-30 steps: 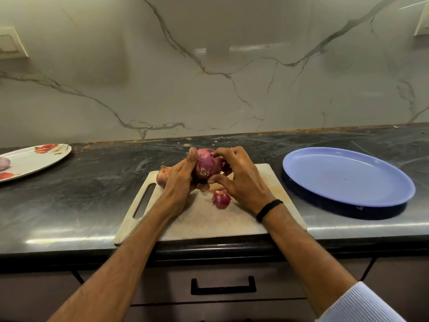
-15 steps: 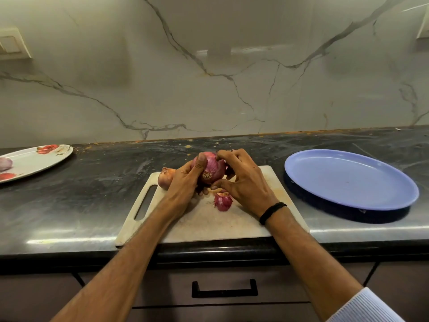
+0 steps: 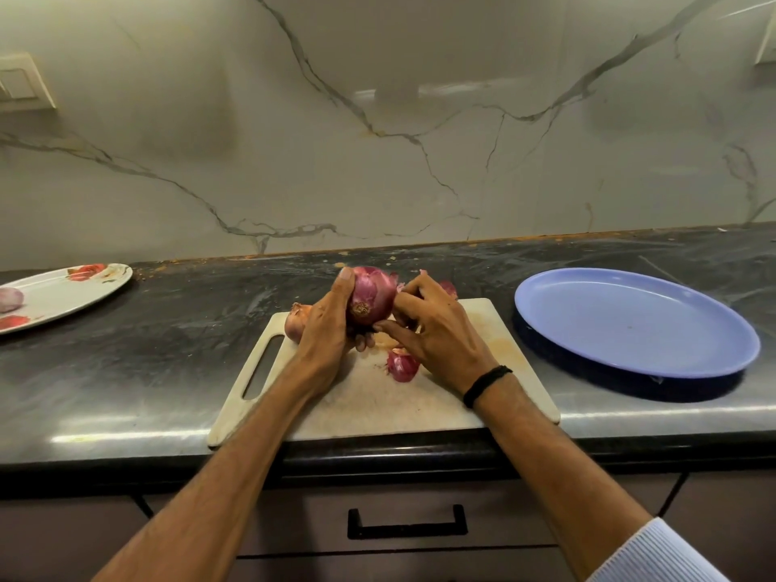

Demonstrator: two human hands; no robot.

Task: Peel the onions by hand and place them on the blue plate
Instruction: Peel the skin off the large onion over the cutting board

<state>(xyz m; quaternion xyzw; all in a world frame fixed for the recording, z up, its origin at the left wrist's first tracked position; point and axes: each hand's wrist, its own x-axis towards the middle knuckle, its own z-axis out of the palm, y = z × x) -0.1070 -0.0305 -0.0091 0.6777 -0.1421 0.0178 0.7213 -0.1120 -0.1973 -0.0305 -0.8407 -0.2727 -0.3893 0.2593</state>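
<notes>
At the tabletop's left, a white plate carries a spare onion; over the cutting board the left hand's fingers curl round a red onion held just above it. The right hand's fingers pinch at its skin, so peeling looks under way. The next move calls for stripping the remaining skin cleanly, then carrying the onion right to the blue plate.

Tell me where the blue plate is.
In the head view the blue plate lies on the dark counter at right, just beside the cutting board.
</notes>
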